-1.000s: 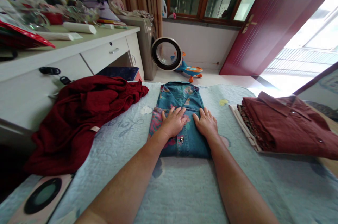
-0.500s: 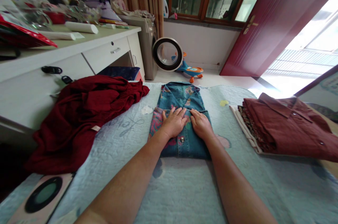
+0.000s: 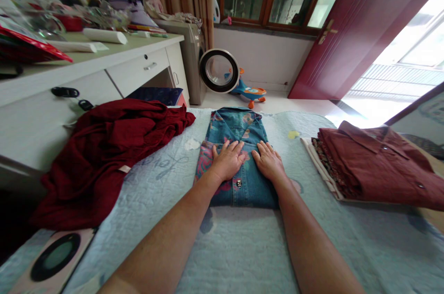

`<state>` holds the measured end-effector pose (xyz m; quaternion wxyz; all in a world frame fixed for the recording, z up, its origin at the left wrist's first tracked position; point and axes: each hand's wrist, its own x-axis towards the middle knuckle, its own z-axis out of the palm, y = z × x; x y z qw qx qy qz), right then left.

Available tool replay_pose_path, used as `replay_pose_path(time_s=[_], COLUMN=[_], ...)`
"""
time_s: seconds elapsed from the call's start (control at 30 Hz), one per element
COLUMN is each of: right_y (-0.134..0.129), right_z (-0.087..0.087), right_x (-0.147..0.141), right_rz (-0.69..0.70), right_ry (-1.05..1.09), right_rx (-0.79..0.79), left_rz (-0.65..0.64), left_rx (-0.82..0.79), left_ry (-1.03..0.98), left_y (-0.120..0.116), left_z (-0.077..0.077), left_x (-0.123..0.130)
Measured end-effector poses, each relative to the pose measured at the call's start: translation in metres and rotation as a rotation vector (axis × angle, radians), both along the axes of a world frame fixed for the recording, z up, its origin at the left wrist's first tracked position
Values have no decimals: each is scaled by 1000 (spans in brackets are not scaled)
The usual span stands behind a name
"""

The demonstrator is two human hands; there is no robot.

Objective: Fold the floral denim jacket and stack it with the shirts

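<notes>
A folded blue denim garment (image 3: 239,197) with a floral pattern lies at the middle of the light blue quilted cover (image 3: 243,248). Its lower part is folded up over the body, and the collar end points away from me. My left hand (image 3: 228,161) rests flat on the folded layer, left of centre, with its fingers spread. On the right half, near the upper edge of the fold, lies my right hand (image 3: 269,161), palm down with fingers apart. Neither hand grasps anything.
A crumpled dark red cloth (image 3: 114,146) lies at the left, above a pink box (image 3: 55,257). Folded clothes with a rust-red shirt (image 3: 385,164) on top are stacked at the right. A cluttered white desk (image 3: 138,60) and an open washing machine door (image 3: 219,70) stand beyond.
My right hand has slid a little to the right across the denim garment. My left hand remains at nearly the same spot on it.
</notes>
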<state>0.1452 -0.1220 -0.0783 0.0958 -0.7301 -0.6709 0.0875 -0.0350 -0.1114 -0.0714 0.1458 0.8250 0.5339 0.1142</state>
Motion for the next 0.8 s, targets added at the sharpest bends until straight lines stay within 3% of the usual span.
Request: replay_pose_path(time_s=[0.47, 0.57, 0.63, 0.7, 0.8], right_y=[2, 2, 0, -1, -4], right_z=[-6, -3, 2, 7, 8], right_x=[25, 27, 20, 7, -15], right_rz=[-182, -204, -160, -31, 178], right_ry=[22, 29, 68, 164, 307], right_rx=[-8, 78, 228, 370, 388], left_rz=[-3, 2, 4, 6, 6], left_rx=[-15, -19, -21, -19, -22], left_ry=[2, -1, 1, -1, -4], left_y=[-2, -2, -2, -2, 0], left_z=[6, 7, 7, 6, 4], left_x=[1, 1, 1, 2, 1])
